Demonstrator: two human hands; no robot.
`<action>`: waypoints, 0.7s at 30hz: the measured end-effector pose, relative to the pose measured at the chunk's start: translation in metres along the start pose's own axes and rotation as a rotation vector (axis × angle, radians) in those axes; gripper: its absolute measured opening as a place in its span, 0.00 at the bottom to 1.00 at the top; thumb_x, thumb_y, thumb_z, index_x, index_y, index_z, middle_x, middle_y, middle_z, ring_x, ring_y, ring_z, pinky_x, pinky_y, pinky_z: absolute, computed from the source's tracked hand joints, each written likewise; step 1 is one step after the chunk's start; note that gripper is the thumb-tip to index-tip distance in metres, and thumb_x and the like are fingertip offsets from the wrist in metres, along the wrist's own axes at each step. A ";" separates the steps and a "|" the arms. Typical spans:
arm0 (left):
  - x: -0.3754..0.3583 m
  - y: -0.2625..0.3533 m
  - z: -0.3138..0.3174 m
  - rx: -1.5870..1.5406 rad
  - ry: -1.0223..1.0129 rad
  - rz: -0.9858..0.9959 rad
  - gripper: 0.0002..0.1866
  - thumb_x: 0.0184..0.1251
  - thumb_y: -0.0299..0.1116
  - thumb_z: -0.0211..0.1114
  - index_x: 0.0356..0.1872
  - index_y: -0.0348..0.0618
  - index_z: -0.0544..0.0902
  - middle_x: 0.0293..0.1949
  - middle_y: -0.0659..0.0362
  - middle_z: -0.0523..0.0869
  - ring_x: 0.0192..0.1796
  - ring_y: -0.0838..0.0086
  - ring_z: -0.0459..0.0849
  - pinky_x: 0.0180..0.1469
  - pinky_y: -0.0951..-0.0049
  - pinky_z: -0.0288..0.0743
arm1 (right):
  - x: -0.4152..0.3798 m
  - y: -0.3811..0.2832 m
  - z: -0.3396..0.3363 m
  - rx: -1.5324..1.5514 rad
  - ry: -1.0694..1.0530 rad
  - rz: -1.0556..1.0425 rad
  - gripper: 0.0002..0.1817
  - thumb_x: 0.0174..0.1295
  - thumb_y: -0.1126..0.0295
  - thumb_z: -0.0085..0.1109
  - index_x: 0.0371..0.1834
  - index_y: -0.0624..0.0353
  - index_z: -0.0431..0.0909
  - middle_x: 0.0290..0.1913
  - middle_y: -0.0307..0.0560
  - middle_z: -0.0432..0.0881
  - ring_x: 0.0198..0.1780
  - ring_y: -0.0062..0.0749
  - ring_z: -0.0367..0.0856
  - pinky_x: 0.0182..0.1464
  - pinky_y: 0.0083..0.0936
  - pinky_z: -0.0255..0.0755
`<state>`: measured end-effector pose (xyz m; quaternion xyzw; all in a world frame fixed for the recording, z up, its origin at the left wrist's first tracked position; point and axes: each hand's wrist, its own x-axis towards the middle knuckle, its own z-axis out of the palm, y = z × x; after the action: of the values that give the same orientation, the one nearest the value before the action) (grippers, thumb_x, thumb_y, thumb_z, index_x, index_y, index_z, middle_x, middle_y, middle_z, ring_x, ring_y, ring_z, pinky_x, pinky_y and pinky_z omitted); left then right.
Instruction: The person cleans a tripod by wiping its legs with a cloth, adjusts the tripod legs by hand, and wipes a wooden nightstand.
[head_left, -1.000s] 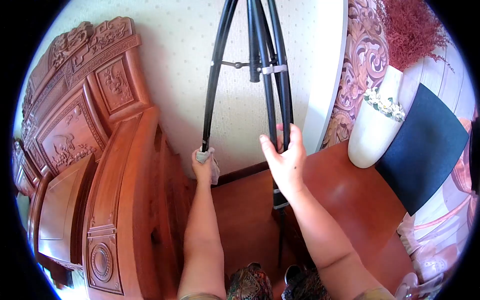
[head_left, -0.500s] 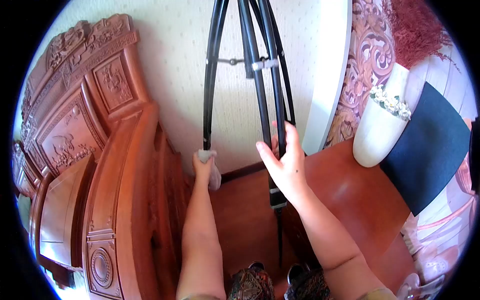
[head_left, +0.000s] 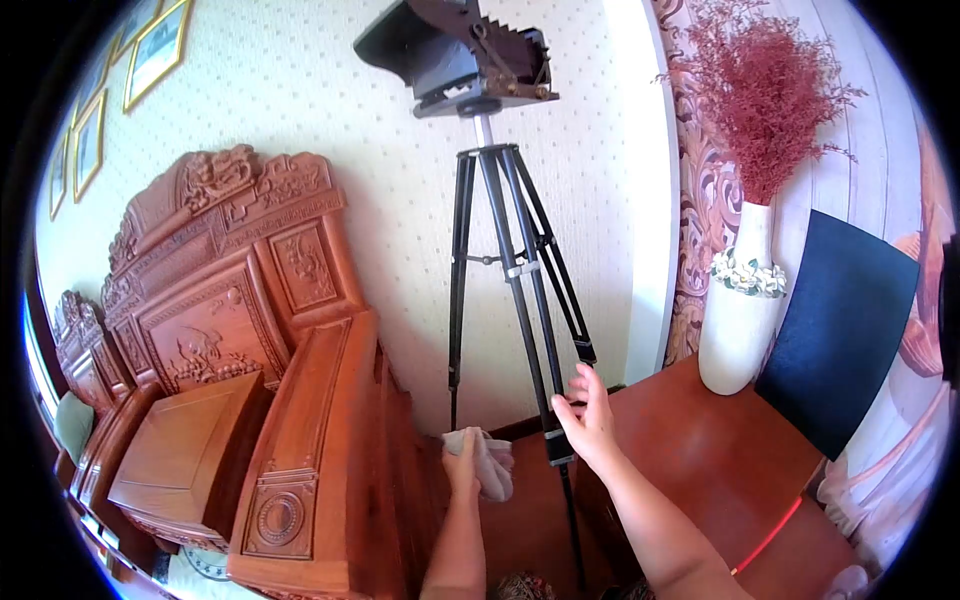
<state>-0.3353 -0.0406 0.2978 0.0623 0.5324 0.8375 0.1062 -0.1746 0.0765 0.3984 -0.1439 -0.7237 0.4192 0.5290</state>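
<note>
In my left hand (head_left: 462, 468) is a crumpled pale cloth (head_left: 493, 470), pinched by the lower end of the left leg of a black tripod (head_left: 528, 330). My right hand (head_left: 590, 422) is open beside the front leg, its thumb right at the leg and its fingers stretched upward. On top of the tripod's silver centre post stands an old-style bellows camera (head_left: 480, 62), cut off by the upper edge of the view.
A carved wooden sofa (head_left: 300, 420) fills the left side. At right, a wooden tabletop (head_left: 660, 430) bears a white vase (head_left: 738, 340) with dried red flowers (head_left: 765, 100) and a dark flat panel (head_left: 840, 330). Framed pictures (head_left: 155, 55) hang on the wall.
My view has tilted up, bringing the camera, the red flowers and the wall pictures into sight. The cloth stays in my left hand at the left leg; my right hand stays by the front leg.
</note>
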 end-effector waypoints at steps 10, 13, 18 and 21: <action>-0.095 0.082 0.026 -0.035 -0.547 -0.028 0.20 0.59 0.36 0.57 0.50 0.34 0.71 0.43 0.54 0.77 0.42 0.73 0.76 0.44 0.74 0.70 | -0.070 0.033 -0.073 -0.289 -0.041 0.223 0.25 0.56 0.62 0.54 0.55 0.60 0.62 0.49 0.54 0.66 0.39 0.33 0.74 0.39 0.28 0.72; -0.122 0.072 0.039 0.197 -0.475 0.045 0.30 0.54 0.36 0.61 0.57 0.35 0.64 0.49 0.51 0.73 0.49 0.70 0.73 0.50 0.72 0.67 | -0.075 0.051 -0.092 -0.350 -0.007 0.250 0.24 0.56 0.62 0.53 0.54 0.58 0.62 0.48 0.54 0.67 0.42 0.39 0.74 0.44 0.33 0.69; -0.127 0.006 0.041 0.500 -0.482 0.083 0.41 0.47 0.38 0.65 0.61 0.35 0.56 0.55 0.45 0.67 0.56 0.62 0.68 0.56 0.68 0.63 | -0.054 0.073 -0.108 -0.405 0.015 0.279 0.23 0.57 0.62 0.52 0.54 0.57 0.62 0.50 0.55 0.67 0.45 0.42 0.73 0.47 0.31 0.68; -0.123 -0.020 0.041 0.504 -0.530 0.013 0.43 0.46 0.38 0.66 0.62 0.35 0.53 0.58 0.46 0.64 0.57 0.63 0.67 0.56 0.69 0.63 | -0.026 0.080 -0.106 -0.429 0.010 0.236 0.23 0.57 0.62 0.52 0.54 0.57 0.63 0.49 0.54 0.68 0.44 0.42 0.73 0.47 0.31 0.68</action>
<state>-0.2047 -0.0267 0.2984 0.3048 0.6757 0.6353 0.2167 -0.0894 0.1564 0.3308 -0.3384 -0.7719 0.3139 0.4372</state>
